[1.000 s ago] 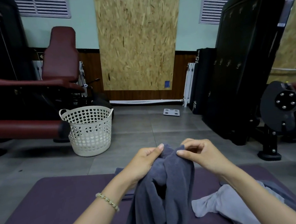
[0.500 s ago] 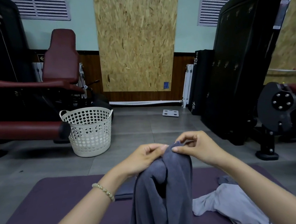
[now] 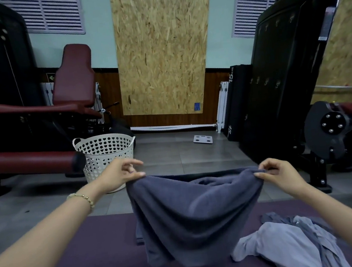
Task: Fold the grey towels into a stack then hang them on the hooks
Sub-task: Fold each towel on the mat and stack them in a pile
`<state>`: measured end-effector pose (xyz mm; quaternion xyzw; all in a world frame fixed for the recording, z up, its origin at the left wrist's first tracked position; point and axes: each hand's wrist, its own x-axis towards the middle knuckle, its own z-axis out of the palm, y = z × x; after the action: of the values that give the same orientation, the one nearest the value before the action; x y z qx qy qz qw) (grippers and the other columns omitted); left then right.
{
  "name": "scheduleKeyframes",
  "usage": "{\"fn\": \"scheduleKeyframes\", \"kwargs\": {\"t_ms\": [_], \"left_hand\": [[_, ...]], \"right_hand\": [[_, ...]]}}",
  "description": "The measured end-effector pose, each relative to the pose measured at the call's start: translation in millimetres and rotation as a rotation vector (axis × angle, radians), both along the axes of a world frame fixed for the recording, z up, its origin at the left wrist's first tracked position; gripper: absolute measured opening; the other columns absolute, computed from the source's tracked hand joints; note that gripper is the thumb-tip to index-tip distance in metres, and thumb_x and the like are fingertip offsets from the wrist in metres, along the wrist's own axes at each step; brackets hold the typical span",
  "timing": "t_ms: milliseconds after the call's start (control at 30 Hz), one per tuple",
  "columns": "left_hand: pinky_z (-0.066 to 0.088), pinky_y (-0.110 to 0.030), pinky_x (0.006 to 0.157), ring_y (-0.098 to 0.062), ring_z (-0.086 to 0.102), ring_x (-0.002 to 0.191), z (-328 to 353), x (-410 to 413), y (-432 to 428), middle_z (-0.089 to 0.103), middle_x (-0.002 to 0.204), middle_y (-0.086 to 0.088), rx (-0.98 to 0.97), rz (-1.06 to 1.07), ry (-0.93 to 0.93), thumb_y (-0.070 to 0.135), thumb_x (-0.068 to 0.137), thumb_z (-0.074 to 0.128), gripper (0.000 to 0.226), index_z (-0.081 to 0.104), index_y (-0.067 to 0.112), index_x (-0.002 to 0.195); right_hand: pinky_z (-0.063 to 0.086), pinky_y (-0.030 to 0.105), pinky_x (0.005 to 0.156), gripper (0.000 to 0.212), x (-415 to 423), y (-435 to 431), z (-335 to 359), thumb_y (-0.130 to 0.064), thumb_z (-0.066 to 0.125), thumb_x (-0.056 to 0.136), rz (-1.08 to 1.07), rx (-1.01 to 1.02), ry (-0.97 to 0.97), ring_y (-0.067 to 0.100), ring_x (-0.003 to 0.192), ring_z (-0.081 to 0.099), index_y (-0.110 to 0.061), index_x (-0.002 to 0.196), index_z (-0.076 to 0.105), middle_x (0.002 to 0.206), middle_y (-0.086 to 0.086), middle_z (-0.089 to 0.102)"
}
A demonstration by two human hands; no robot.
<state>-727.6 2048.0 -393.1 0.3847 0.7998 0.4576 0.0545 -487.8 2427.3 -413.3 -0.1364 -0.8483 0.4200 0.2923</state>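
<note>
Above the purple mat [image 3: 96, 248], a dark grey towel [image 3: 195, 213] hung spread wide, its top corners pinched between thumb and fingers of the left hand [image 3: 119, 177] and the right hand [image 3: 282, 172]. Crumpled paler towels [image 3: 278, 246] lay beside it on the mat; a white basket [image 3: 106, 153] stood beyond.

The towel [image 3: 196, 215] hangs above the mat [image 3: 100, 254], basket [image 3: 106, 155] behind-left, crumpled cloth [image 3: 289, 249] right.
</note>
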Motion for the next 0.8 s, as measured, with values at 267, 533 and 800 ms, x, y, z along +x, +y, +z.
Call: {"fn": "scheduleKeyframes", "kwargs": {"t_ms": [267,533,800], "left_hand": [[0.04,-0.023,0.071,-0.011,0.055,0.08,-14,-15,-9,0.061,0.083,0.006,-0.279,0.033,0.462,0.021,0.088,0.065,0.007,0.068,0.015,0.087],[0.039,-0.034,0.079,-0.023,0.051,0.09,-26,-18,1,0.055,0.094,-0.007,0.008,0.346,0.454,0.013,0.094,0.056,0.01,0.063,0.006,0.094],[0.039,-0.033,0.074,-0.027,0.057,0.086,-34,-23,-5,0.064,0.091,-0.01,0.093,0.404,0.345,0.013,0.097,0.049,0.012,0.058,0.005,0.092]], "right_hand": [[0.043,0.012,0.059,0.031,3,18,-2,0.004,0.072,0.078,-0.007,0.088,-0.058,0.002,0.058,0.054,-0.021,0.067,0.056,0.064,-0.005,0.059],[0.043,0.011,0.062,0.031,-14,-5,-3,0.002,0.065,0.084,-0.02,0.133,0.049,0.002,0.063,0.053,-0.024,0.072,0.052,0.07,-0.002,0.055],[0.041,0.009,0.063,0.021,-31,-13,-9,-0.001,0.063,0.086,-0.095,0.17,0.067,0.001,0.064,0.051,-0.016,0.076,0.052,0.073,-0.003,0.056]]}}
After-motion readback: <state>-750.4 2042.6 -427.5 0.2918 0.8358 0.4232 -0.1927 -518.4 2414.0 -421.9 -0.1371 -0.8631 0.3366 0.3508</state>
